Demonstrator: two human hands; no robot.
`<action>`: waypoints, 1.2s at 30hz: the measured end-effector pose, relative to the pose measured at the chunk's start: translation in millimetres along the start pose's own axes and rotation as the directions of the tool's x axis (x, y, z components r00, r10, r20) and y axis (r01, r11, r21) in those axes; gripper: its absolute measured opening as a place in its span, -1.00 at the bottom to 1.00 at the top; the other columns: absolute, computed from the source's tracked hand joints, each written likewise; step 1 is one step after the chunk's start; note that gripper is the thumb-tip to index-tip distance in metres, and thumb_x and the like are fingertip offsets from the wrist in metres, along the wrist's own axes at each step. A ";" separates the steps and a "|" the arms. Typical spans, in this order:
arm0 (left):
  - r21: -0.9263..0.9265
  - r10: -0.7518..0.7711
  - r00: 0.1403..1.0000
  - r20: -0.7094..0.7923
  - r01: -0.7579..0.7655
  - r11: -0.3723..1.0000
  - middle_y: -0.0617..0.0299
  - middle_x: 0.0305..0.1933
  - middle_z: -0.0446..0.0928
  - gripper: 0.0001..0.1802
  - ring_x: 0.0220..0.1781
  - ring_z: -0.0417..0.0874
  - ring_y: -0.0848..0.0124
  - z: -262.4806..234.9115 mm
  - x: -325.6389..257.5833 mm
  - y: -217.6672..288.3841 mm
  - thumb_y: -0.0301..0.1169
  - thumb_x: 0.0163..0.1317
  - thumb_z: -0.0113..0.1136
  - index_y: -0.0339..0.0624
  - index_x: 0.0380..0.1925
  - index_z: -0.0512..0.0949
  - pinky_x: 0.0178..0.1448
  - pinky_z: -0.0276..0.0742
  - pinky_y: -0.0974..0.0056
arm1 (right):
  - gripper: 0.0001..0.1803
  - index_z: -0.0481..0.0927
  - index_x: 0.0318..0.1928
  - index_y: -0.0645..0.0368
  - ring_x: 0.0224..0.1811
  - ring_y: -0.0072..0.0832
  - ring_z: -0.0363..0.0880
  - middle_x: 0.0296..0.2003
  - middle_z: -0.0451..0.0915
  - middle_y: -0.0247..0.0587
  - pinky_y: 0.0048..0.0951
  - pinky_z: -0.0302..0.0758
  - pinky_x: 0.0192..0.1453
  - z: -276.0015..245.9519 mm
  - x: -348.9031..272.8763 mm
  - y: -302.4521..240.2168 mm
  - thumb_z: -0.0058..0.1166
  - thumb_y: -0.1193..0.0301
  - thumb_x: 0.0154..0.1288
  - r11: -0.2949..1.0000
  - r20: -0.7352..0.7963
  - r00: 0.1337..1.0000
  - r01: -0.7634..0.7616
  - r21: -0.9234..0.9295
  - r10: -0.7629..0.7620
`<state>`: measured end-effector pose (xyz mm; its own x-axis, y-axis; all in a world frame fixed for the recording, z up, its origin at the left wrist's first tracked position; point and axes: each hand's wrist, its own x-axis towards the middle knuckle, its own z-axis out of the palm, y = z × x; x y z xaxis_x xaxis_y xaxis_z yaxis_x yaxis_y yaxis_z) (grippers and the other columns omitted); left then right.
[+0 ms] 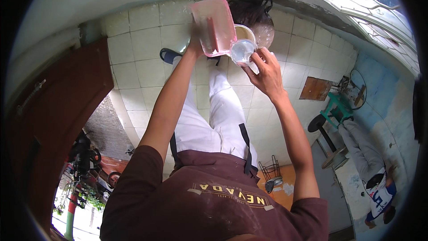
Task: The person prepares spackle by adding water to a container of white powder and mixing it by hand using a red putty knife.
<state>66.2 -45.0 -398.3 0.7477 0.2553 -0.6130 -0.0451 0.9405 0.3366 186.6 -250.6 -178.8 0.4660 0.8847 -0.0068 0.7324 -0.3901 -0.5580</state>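
My left hand [195, 40] grips a pink-rimmed rectangular plastic container [203, 22] by its left side. Its fingers are mostly hidden behind the container, inside which a darker pink upright strip shows. Between the thumb and fingers of my right hand [267, 71] is a clear round plastic cup [243, 51], tilted and close against the container's lower right corner. Just beyond the cup, a cream round tub [246, 32] is partly covered by it and the container. Whether cup and container touch is hard to make out.
Behind the tub lie a black plastic bag [247, 9] and a pale translucent round thing [264, 33]. Pale floor tiles [133, 76] surround my sandalled feet. At right are a wooden board [315, 88], a green stool [336, 107] and another person [365, 156]. A brown door [58, 93] stands left.
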 end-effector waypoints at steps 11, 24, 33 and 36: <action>-0.023 -0.082 0.996 0.040 0.083 0.996 0.37 0.09 0.53 -0.16 0.13 0.57 0.41 42.0 -5.0 4.7 0.53 0.39 -0.26 0.08 0.19 0.49 0.26 0.59 0.18 | -0.70 0.61 -0.16 0.17 -0.27 -0.22 0.48 -0.24 0.45 -0.19 -0.20 0.37 -0.15 -19.7 30.4 -13.7 0.43 0.32 0.20 0.990 0.163 0.986 -0.006 -0.140 0.029; 0.062 0.001 1.000 -0.031 0.000 0.998 0.19 0.26 0.53 -0.24 0.27 0.60 0.23 27.1 -3.2 1.3 0.29 0.52 -0.18 -0.04 0.40 0.39 0.38 0.60 0.01 | -0.70 0.61 -0.20 0.22 -0.22 -0.21 0.58 -0.20 0.52 -0.15 -0.17 0.46 -0.15 -10.8 23.6 -12.5 0.45 0.35 0.19 0.989 0.085 0.986 -0.146 -0.002 0.145; -0.106 0.039 0.969 0.244 -0.014 0.994 -0.27 0.40 0.45 -0.19 0.38 0.56 -0.01 16.9 -33.8 45.7 0.19 0.55 -0.25 -0.27 0.47 0.29 0.47 0.50 -0.04 | -0.69 0.63 -0.19 0.30 -0.31 -0.18 0.71 -0.15 0.56 -0.06 -0.19 0.61 -0.19 98.7 -19.4 70.3 0.45 0.36 0.22 0.906 -0.088 0.940 -0.289 0.309 0.330; -0.133 0.074 0.959 0.273 -0.039 0.990 -0.27 0.38 0.46 -0.23 0.37 0.55 -0.07 25.3 -61.3 63.9 0.13 0.55 -0.18 -0.27 0.47 0.29 0.45 0.52 -0.08 | -0.70 0.61 -0.11 0.30 -0.10 -0.03 0.71 -0.07 0.54 0.02 -0.07 0.63 -0.01 129.6 -14.1 80.0 0.38 0.39 0.26 0.893 0.047 0.923 -0.381 0.238 0.381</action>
<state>34.3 -6.1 -321.2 0.8944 0.2538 -0.3682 -0.1621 0.9513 0.2620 174.3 -261.2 -330.9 0.6862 0.6801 -0.2580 0.3587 -0.6249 -0.6934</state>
